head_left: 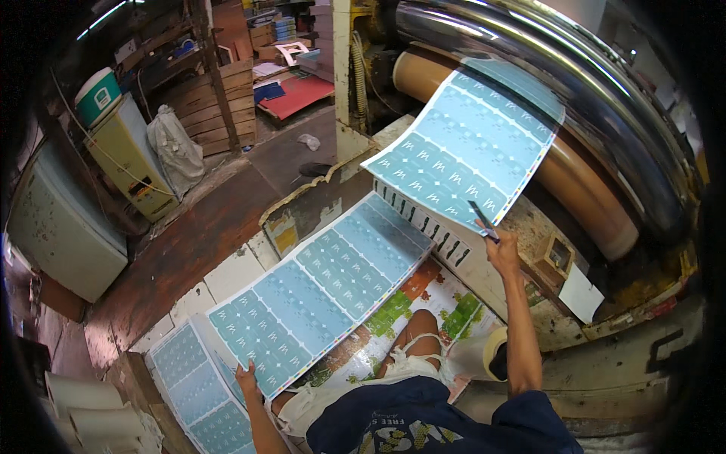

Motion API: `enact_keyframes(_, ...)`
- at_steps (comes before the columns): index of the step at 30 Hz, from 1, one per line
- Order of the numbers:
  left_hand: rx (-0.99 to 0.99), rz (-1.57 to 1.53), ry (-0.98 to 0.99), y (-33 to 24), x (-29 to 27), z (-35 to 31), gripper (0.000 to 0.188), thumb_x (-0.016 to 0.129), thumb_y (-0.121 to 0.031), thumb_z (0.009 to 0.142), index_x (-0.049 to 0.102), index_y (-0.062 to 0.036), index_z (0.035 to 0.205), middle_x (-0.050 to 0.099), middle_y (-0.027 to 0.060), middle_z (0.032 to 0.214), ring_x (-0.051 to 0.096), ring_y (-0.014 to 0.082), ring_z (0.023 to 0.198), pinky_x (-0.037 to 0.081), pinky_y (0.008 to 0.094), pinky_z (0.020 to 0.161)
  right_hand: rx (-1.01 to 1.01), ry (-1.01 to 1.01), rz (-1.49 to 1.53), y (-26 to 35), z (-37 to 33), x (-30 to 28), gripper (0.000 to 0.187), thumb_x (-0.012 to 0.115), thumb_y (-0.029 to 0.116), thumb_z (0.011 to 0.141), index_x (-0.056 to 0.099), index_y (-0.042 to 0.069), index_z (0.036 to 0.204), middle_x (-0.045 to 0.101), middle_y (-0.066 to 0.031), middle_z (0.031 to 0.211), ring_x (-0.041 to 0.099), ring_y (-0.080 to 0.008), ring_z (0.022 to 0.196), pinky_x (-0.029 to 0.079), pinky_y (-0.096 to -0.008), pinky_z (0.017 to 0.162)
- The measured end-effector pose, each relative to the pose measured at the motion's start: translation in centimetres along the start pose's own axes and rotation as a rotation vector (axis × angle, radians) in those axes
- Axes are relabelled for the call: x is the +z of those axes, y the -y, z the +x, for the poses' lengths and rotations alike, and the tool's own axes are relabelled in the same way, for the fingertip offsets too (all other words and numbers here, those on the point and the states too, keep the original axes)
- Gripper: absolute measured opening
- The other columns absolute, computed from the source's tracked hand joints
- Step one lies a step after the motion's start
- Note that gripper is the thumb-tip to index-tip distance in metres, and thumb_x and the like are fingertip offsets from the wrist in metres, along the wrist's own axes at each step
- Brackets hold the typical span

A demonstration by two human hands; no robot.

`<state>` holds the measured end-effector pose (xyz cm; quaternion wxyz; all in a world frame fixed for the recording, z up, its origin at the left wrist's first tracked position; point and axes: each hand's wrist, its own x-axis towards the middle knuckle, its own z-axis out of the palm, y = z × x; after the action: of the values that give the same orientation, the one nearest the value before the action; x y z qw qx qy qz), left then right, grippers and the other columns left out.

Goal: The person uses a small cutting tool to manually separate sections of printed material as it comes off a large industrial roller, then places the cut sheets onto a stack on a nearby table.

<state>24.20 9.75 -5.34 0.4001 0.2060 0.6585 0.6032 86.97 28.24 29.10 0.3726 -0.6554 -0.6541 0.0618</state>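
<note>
Several rollers, cooler beyond; left hand pinching sheet, right hand clasping dark tool.

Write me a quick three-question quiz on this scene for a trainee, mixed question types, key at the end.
1. Multiple choice: which hand holds the thin dark tool?
a) the left hand
b) the right hand
c) neither
2. True or false: the left hand is touching the shiny metal roller.
3. Short answer: what stands on top of the yellowish cabinet on the left side of the picture?

Key
1. b
2. False; it is at the near edge of the long blue-green printed sheet in the middle.
3. A green-and-white container that looks like a cooler.
</note>
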Motion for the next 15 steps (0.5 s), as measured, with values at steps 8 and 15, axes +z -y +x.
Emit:
enact_keyframes(8,0.086,0.070,-0.093,-1.4,4.1,2.6,0.049,0.061,-0.001,0.089,0.044,0.0033,0.135,0.059,0.0086,0.120,0.056,0.0166,0.102,0.042,0.0273,0.092,0.033,0.063,0.092,4.0,-1.5,0.3,0.046,0.059,-0.001,0.080,0.062,0.009,0.125,0.044,-0.0140,0.058,0.040,-0.0098,0.050,0.036,-0.0293,0.048)
enact_keyframes(15,0.219,1.044,-0.055,-10.7,11.0,-3.1,0.086,0.078,-0.024,0.075,0.028,-0.0027,0.142,0.037,0.0215,0.140,0.043,0.0362,0.125,0.034,0.0450,0.106,0.024,0.068,0.043,3.2,-2.2,-1.8,0.050,0.053,-0.005,0.078,0.060,0.005,0.126,0.062,-0.0130,0.065,0.041,-0.0075,0.050,0.037,-0.0277,0.048)
